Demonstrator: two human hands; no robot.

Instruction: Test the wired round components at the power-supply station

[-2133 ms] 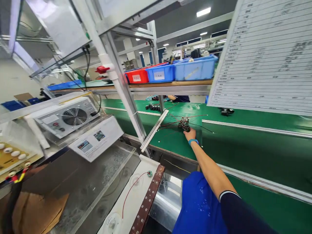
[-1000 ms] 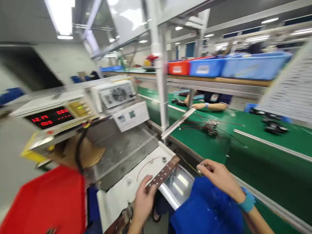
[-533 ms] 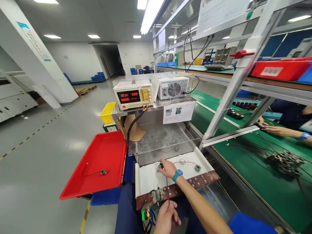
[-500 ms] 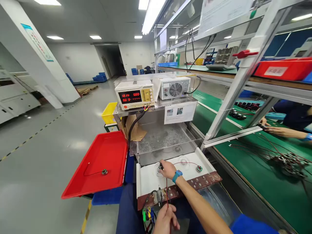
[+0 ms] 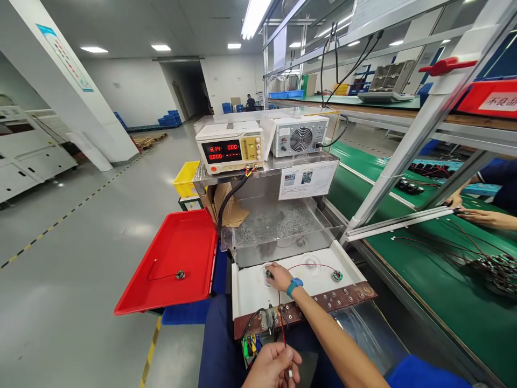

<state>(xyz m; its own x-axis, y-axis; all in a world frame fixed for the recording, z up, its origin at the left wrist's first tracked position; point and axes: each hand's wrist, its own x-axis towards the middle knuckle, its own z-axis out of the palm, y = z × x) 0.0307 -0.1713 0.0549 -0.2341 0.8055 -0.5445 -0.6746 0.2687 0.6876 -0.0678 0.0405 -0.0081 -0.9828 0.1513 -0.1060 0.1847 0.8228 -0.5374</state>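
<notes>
My right hand (image 5: 280,277), with a blue wristband, pinches a small round circuit board (image 5: 269,274) over the left part of the white tray (image 5: 246,295). A thin red and black wire (image 5: 280,304) runs from there down to my left hand (image 5: 275,364), whose fingers are closed on it near the bottom edge. The wire's white connector (image 5: 290,372) pokes out below those fingers. On the tray's right side lies a second round board (image 5: 337,276) with a red wire. My right fingers partly cover the held board.
A brown strip (image 5: 335,298) with metal studs borders the tray's front. Left stands a red tray (image 5: 169,242) holding another wired board (image 5: 180,275). A power supply (image 5: 230,148) sits on the shelf behind. Rightward, a co-worker's hands (image 5: 480,215) are over a green bench (image 5: 428,280) bearing wired boards.
The whole view has shifted slightly. My left hand has slid along the wire, and the white connector now shows below its fingers. My right hand stays at the same spot on the tray.
</notes>
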